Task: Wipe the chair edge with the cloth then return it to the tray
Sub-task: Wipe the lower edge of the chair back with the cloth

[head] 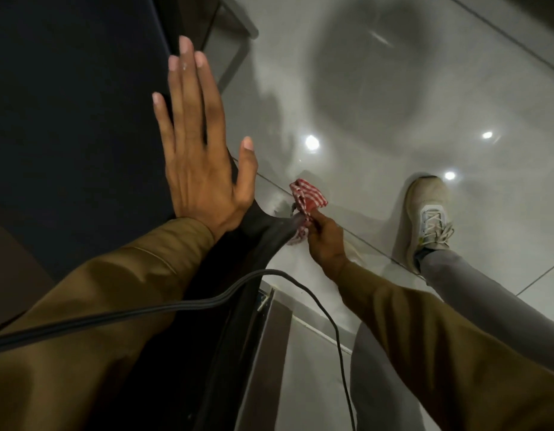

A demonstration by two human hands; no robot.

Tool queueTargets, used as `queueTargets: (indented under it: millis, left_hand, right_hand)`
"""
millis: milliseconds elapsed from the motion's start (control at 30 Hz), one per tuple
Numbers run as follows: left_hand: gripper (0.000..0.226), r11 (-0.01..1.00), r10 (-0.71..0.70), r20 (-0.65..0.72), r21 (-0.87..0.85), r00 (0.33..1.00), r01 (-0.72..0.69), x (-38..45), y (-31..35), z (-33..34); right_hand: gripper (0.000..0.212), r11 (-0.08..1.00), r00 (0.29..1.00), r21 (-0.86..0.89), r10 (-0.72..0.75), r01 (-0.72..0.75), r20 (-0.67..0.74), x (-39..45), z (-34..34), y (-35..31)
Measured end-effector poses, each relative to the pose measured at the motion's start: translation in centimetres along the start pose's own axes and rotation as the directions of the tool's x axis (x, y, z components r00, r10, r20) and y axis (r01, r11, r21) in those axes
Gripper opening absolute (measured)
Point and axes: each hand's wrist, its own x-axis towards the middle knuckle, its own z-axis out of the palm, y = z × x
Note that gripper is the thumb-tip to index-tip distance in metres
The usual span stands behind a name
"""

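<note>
A glossy pale tiled floor point(378, 98) fills the right side, mirroring ceiling lights, with dark grout lines running across it and wide bare space toward the far corner. Nearest the camera, a black cable point(163, 306) loops across both tan sleeves and drops over the floor. Below it a brown panel edge point(275, 331) runs beside the dark chair point(67, 119), whose seat takes up the left side. The chair's edge point(269, 231) runs from lower centre up toward the far left, meeting the floor view in a sharp line. The right hand point(325, 241) reaches down at that edge, fingers point(316, 223) clenched on a red-and-white checked cloth point(306, 200), which is pressed against the rim of the chair and bunches out over the floor. The left hand point(198, 157) lies flat and released on the seat, fingers spread straight, thumb at the rim. Right of the cloth, a pale sneaker point(428, 219) stands on the tiles, well apart from the chair. Farther off, a grey chair leg point(235, 54) stands at the top.
</note>
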Motion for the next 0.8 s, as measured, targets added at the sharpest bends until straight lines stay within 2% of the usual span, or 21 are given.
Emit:
queueTargets:
  millis: [67,133,200,300,467,533,600,667,733,800]
  left_hand:
    - [0.081,1.000,-0.014,0.009,-0.019,1.000,0.014,0.0,0.0,-0.1]
    - [0.082,0.999,-0.025,0.025,-0.025,0.999,0.025,0.0,0.0,-0.3]
    - [0.083,0.999,-0.033,0.039,-0.025,0.999,0.034,0.0,0.1,-0.4]
    - [0.083,0.997,-0.074,0.042,-0.028,0.996,0.075,0.0,0.2,-0.6]
    - [0.084,0.996,-0.085,0.039,-0.033,0.996,0.086,-0.2,0.1,-0.5]
    - [0.084,0.996,-0.080,0.036,-0.031,0.996,0.081,-0.2,0.2,-0.5]
    - [0.084,0.996,-0.080,0.037,-0.035,0.996,0.081,-0.3,0.3,-0.5]
    - [0.083,0.995,-0.085,0.040,-0.040,0.996,0.087,-0.3,0.2,-0.5]
    - [0.083,0.995,-0.089,0.044,-0.045,0.995,0.091,-0.2,0.3,-0.6]
    - [0.083,0.995,-0.094,0.056,-0.032,0.994,0.096,-0.2,0.3,-0.8]
  right_hand:
    - [0.030,0.998,0.999,0.040,-0.039,0.039,-0.007,-2.7,-0.9,-1.4]
    - [0.029,0.975,0.975,0.031,-0.220,0.219,0.027,-6.2,-1.8,-2.5]
    - [0.030,0.952,0.952,0.062,-0.303,0.300,0.045,-8.1,-2.2,-2.9]
    - [0.029,0.963,0.967,0.091,-0.254,0.253,-0.006,-7.0,-1.5,-2.8]
    - [0.025,0.983,0.982,0.025,-0.183,0.184,-0.037,-2.8,-0.2,0.0]
    - [0.027,0.996,0.995,-0.005,-0.087,0.086,-0.049,-0.8,0.0,0.7]
    - [0.030,0.998,0.998,0.005,0.056,-0.056,-0.002,1.4,0.2,0.8]
    - [0.032,0.990,0.989,0.015,0.137,-0.138,0.053,2.6,0.3,0.4]
    - [0.031,0.992,0.987,0.030,0.122,-0.125,0.100,2.0,-0.1,-0.3]
    - [0.030,0.998,0.989,0.058,0.022,-0.030,0.144,-0.4,-1.2,-0.9]
